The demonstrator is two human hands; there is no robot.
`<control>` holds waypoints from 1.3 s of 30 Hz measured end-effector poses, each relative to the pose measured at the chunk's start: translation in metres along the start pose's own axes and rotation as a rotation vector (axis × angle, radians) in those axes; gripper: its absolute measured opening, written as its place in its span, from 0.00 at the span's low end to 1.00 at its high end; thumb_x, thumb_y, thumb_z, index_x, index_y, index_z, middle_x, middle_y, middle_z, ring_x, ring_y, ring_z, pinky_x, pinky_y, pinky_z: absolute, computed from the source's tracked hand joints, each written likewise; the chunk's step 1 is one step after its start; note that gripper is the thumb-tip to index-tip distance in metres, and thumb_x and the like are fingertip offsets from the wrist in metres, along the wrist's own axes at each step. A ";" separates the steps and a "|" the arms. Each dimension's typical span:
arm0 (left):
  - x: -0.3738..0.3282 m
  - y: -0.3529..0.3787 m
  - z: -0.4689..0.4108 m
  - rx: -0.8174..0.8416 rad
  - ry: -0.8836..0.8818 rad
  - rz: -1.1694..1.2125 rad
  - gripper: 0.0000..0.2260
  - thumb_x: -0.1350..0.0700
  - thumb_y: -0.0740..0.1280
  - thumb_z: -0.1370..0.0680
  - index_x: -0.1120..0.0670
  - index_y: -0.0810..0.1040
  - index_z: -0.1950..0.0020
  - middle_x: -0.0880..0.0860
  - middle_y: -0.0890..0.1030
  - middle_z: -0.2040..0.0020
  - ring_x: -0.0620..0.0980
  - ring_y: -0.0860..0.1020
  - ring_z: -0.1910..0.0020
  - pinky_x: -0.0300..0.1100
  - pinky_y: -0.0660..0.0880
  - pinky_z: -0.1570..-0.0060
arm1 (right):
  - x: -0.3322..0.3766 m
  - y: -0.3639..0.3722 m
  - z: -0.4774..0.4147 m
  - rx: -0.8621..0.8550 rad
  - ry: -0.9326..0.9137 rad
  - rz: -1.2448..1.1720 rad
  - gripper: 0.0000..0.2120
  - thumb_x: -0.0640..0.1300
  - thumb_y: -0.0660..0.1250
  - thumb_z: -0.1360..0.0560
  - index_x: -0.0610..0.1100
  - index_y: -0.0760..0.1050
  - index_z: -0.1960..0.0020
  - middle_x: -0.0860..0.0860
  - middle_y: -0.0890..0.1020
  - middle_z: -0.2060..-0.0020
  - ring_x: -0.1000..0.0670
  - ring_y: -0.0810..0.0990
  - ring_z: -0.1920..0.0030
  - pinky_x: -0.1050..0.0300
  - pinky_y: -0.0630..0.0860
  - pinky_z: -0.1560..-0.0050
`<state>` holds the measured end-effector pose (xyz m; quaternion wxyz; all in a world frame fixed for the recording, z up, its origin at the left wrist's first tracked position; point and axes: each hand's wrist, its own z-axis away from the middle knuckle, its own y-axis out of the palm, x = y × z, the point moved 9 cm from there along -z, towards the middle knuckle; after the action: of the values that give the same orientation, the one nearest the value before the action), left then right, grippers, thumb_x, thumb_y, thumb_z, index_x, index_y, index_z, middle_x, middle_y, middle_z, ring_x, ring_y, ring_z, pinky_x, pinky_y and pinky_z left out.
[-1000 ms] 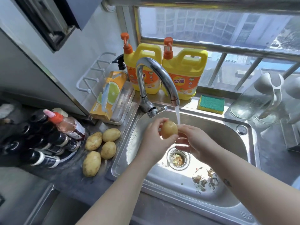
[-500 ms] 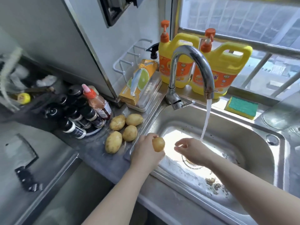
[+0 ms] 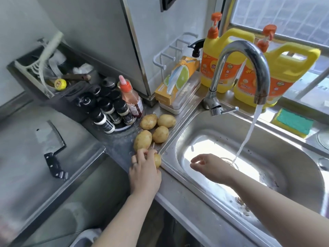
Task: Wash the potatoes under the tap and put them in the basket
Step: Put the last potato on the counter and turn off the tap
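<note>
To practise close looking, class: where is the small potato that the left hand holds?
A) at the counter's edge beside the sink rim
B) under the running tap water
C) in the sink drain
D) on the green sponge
A: the left hand grips the small potato beside the sink rim, near four loose potatoes, while the water falls well away from it.

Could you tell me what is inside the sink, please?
Tap water falls onto the drain, the right hand hangs open over the sink, and scraps lie nearby; the forearm hides some floor.
</note>
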<state>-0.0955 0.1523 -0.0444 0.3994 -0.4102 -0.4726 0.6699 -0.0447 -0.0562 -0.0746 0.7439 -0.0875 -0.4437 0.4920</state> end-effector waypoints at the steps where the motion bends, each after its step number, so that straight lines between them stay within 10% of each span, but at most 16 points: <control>1: 0.001 0.002 0.002 0.010 0.007 0.002 0.26 0.52 0.67 0.22 0.45 0.63 0.27 0.50 0.61 0.30 0.54 0.66 0.32 0.48 0.72 0.37 | 0.001 0.001 0.000 0.002 -0.002 0.001 0.15 0.53 0.65 0.19 0.48 0.79 0.36 0.49 0.83 0.39 0.51 0.79 0.44 0.60 0.70 0.46; 11: -0.005 0.012 0.006 0.016 0.086 0.014 0.25 0.49 0.67 0.21 0.45 0.63 0.27 0.50 0.60 0.27 0.52 0.64 0.28 0.48 0.70 0.34 | -0.003 0.003 -0.003 -0.013 -0.014 -0.005 0.12 0.51 0.66 0.19 0.48 0.82 0.40 0.51 0.84 0.45 0.51 0.80 0.48 0.58 0.74 0.47; 18: -0.045 -0.014 0.011 -0.163 0.267 0.146 0.14 0.49 0.68 0.21 0.46 0.77 0.36 0.47 0.72 0.35 0.48 0.71 0.34 0.44 0.69 0.35 | -0.053 -0.076 0.015 -0.583 0.096 -0.616 0.09 0.44 0.69 0.20 0.39 0.84 0.52 0.48 0.86 0.63 0.50 0.82 0.65 0.56 0.80 0.59; 28: -0.225 0.008 -0.015 0.364 0.368 0.738 0.15 0.50 0.59 0.17 0.54 0.83 0.51 0.51 0.84 0.55 0.51 0.81 0.53 0.54 0.79 0.48 | -0.076 -0.127 0.049 -0.719 0.027 -0.868 0.18 0.45 0.63 0.18 0.37 0.82 0.61 0.42 0.86 0.67 0.47 0.83 0.65 0.53 0.76 0.60; 32: -0.255 0.021 -0.020 0.546 0.330 0.814 0.13 0.51 0.61 0.17 0.52 0.85 0.45 0.47 0.86 0.51 0.44 0.82 0.49 0.42 0.79 0.47 | -0.099 -0.143 0.068 -0.804 0.067 -0.810 0.18 0.49 0.62 0.17 0.42 0.84 0.57 0.47 0.87 0.62 0.48 0.85 0.59 0.52 0.77 0.54; 39: -0.253 0.016 -0.075 0.431 0.249 0.703 0.15 0.51 0.56 0.15 0.48 0.78 0.32 0.48 0.82 0.45 0.46 0.78 0.53 0.39 0.71 0.59 | -0.117 -0.131 0.075 -0.755 0.169 -0.781 0.12 0.49 0.65 0.18 0.47 0.84 0.56 0.53 0.87 0.58 0.50 0.84 0.53 0.47 0.78 0.45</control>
<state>0.0589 -0.0615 -0.0326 0.2775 -0.5312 -0.1016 0.7940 -0.0297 -0.2391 -0.0231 0.8212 -0.2164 -0.5276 -0.0228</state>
